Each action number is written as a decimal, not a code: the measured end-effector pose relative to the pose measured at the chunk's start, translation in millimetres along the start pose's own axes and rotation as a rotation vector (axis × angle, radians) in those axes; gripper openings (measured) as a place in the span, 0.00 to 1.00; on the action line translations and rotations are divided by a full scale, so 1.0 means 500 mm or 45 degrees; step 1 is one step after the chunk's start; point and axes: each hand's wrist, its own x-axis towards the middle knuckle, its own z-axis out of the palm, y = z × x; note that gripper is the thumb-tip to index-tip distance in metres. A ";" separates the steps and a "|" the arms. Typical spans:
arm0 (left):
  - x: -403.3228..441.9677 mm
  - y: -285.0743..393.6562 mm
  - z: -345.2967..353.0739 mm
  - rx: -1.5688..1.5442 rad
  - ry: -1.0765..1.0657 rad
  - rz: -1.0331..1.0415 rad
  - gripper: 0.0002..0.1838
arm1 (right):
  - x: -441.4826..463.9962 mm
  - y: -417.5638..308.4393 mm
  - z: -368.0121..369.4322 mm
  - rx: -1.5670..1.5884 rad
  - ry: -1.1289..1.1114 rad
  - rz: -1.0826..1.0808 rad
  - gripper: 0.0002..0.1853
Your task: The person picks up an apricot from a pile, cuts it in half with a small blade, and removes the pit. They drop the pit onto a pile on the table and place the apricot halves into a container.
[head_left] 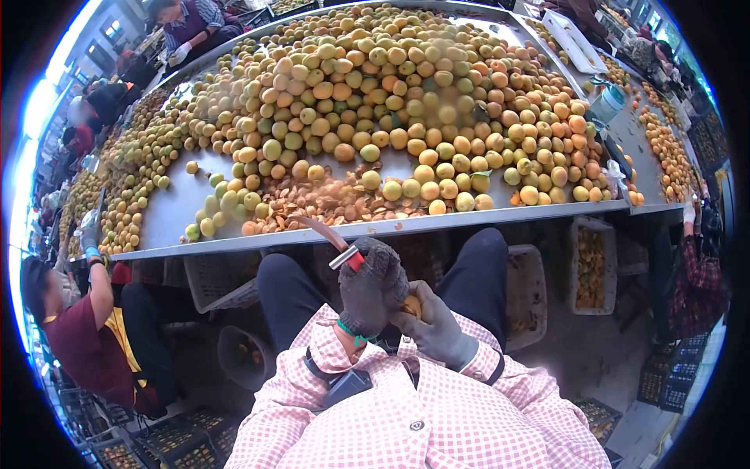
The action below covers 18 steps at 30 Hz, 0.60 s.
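Note:
My left hand (373, 288), in a dark grey knit glove with a green band at the wrist, is closed around a curved knife (349, 256). The knife has a red handle, a shiny metal collar and a brownish blade pointing up and left. My right hand (441, 324), in a smoother grey glove, is closed on an apricot (412, 306) that is partly hidden by the fingers. Both hands are close together above my lap, short of the table edge. Just beyond that edge lies a heap of brown pits or fruit pieces (344, 202).
Many loose apricots (351, 86) cover the metal table (168, 215). Below its edge stand a white crate (527, 301), a crate with fruit pieces (591, 266) and a bucket (244, 356). A co-worker (94, 336) sits at left, another (191, 27) across the table.

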 end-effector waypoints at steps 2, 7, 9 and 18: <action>0.010 -0.006 -0.005 0.038 -0.096 0.062 0.11 | -0.002 0.002 -0.009 0.295 -0.120 0.139 0.16; 0.037 0.040 0.023 -0.070 -0.361 0.229 0.15 | -0.007 -0.009 -0.017 0.348 -0.163 0.303 0.17; 0.033 0.055 0.031 -0.073 -0.363 0.173 0.15 | -0.007 -0.020 -0.015 0.427 -0.173 0.354 0.17; 0.015 0.068 0.059 -0.222 -0.381 0.158 0.14 | 0.001 -0.036 0.022 0.129 0.082 -0.312 0.16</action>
